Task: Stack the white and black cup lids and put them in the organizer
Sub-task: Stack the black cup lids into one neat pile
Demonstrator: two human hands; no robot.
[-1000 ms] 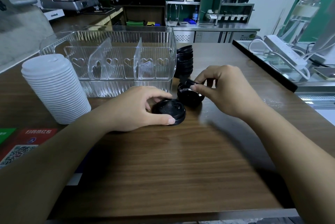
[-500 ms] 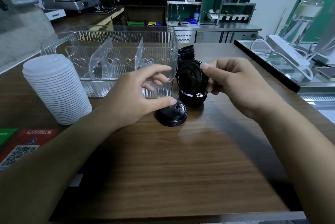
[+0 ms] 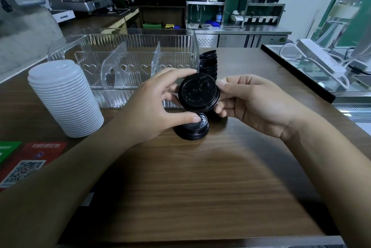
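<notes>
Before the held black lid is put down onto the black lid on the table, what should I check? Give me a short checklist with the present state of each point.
1. Held black lid gripped by both left hand and right hand: ok.
2. Held lid level for stacking: not ok, it is tilted toward the camera.
3. Black lid on the table free to receive it: not ok, the left thumb lies over it.
4. Clear organizer compartments free: ok.
5. White lid stack standing upright: ok.
</notes>
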